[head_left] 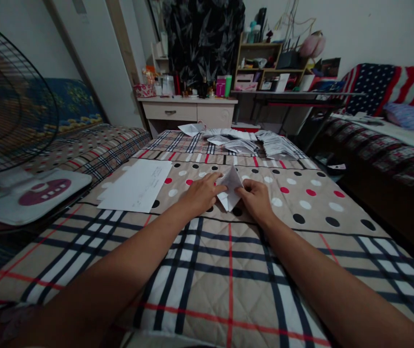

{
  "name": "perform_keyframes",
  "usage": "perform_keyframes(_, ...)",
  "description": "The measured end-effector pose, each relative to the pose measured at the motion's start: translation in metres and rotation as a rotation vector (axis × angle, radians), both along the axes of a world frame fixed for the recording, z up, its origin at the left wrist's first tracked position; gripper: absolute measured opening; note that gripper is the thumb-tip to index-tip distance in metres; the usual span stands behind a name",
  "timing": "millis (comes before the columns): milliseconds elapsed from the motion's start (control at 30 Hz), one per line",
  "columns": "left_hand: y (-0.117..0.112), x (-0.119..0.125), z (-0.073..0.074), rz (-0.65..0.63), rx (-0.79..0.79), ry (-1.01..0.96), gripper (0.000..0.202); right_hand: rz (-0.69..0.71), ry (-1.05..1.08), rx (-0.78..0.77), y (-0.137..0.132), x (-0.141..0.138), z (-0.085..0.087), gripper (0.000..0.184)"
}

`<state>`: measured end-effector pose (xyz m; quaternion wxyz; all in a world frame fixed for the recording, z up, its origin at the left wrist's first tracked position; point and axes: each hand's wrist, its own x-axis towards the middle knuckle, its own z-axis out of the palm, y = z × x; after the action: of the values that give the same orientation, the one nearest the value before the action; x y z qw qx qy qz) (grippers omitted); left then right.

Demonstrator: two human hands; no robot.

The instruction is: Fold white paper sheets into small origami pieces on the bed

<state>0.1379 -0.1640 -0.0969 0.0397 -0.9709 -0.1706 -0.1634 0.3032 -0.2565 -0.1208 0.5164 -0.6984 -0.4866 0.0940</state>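
Observation:
A folded piece of white paper (231, 186), pointed at its top and bottom, is held between my two hands over the dotted band of the bedspread. My left hand (203, 192) grips its left edge, the thumb near the fold and the fingers partly behind it. On the other side, my right hand (256, 197) pinches the right edge between thumb and curled fingers. A stack of white sheets (136, 186) with faint handwriting lies flat to the left of my left hand.
Several piles of folded papers (277, 145) lie at the bed's far end. An electric fan (11, 96) stands at the left on a white base (72, 181). Beyond the bedspread (207, 270) are a drawer table (181, 110) and a shelf (261, 46); another bed (391, 145) is at the right.

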Motion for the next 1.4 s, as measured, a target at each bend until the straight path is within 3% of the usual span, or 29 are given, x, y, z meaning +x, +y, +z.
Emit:
perform_keyframes(167,0.007,0.014,0.003,-0.042,-0.024,0.036,0.026,0.0,-0.031,-0.071,0.022,0.014,0.007,0.006)
perform_keyframes(267,0.022,0.022,0.005,-0.113,-0.085,-0.007,0.025,0.059,0.017,-0.115,0.039,0.023,0.01,0.014)
perform_keyframes(433,0.053,0.039,0.0,-0.253,-0.335,-0.265,0.011,0.18,0.215,-0.199,0.054,0.036,0.008,0.018)
perform_keyframes(533,0.062,0.052,-0.007,-0.168,-0.572,-0.494,0.006,0.239,0.343,-0.212,0.052,0.04,0.005,0.041)
perform_keyframes(600,0.063,0.059,-0.012,-0.081,-0.796,-0.604,0.014,0.285,0.538,-0.148,0.049,0.041,0.004,0.053)
perform_keyframes(700,0.063,0.063,-0.017,-0.007,-1.076,-0.668,0.026,0.311,0.639,-0.056,0.047,0.04,0.004,0.057)
perform_keyframes(867,0.063,0.057,-0.018,0.046,-1.219,-0.729,0.036,0.322,0.557,-0.106,0.048,0.035,0.008,0.043)
perform_keyframes(1000,0.061,0.052,-0.018,0.03,-1.309,-0.6,0.036,0.267,0.615,-0.089,0.048,0.032,0.01,0.041)
perform_keyframes(1100,0.056,0.053,-0.021,0.056,-1.264,-0.511,0.033,0.221,0.651,-0.031,0.049,0.031,0.009,0.042)
perform_keyframes(1300,0.049,0.055,-0.024,0.157,-0.801,-0.64,0.041,0.226,0.633,0.009,0.049,0.029,0.007,0.045)
perform_keyframes(1400,0.047,0.053,-0.02,0.16,-0.653,-0.683,0.031,0.226,0.635,-0.024,0.05,0.028,0.007,0.041)
